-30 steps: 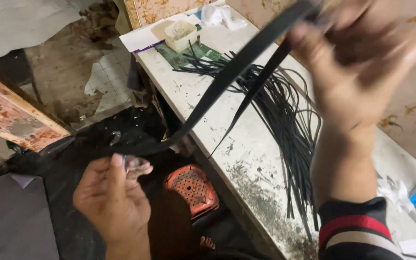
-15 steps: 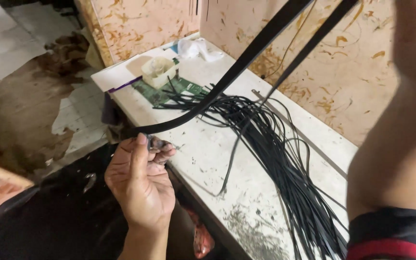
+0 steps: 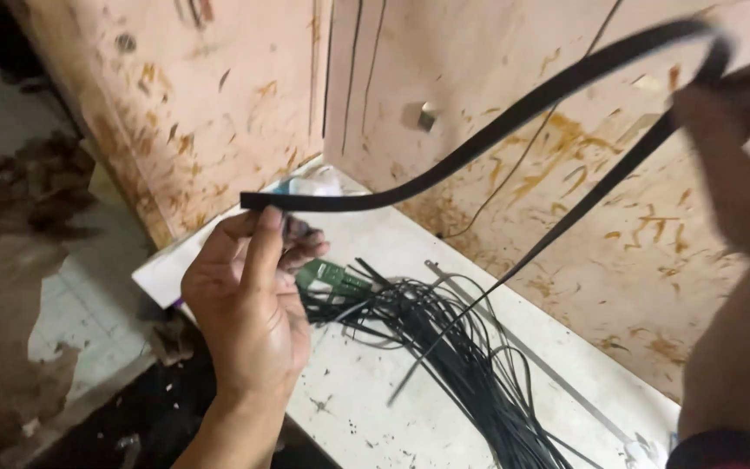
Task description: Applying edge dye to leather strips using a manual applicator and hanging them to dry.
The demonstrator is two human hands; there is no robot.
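- While the left hand (image 3: 249, 304) pinches one end of the flat black strip (image 3: 514, 117) between thumb and curled fingers, the grip sits just short of the cut tip, which pokes out to the left; holding that close to the end looks right for keeping the tip steady.
- That strip rises from the left hand in a long arc across the stained plywood wall (image 3: 496, 78) to the right hand (image 3: 740, 165) at the upper right, where it doubles back and a second run slants down toward the bench.
- Motion blur hides the right hand, so I cannot tell whether its fingers clamp the strip or only guide the bend; a loose, sliding hold there would probably suit the fold better than a hard squeeze.
- Keeping the strip flat rather than twisted seems the main care, since a band this thin likely kinks at a sharp fold.
- Below the hands a loose bundle of black strips (image 3: 470, 373) lies spread on the white bench top (image 3: 366, 408), with a green packet (image 3: 336, 278) beside its near end; lifting the working strip well above the bundle, as now, should keep it from snagging.
- A crumpled pale wrapper (image 3: 314, 182) lies at the far end of the bench, apart from the work.
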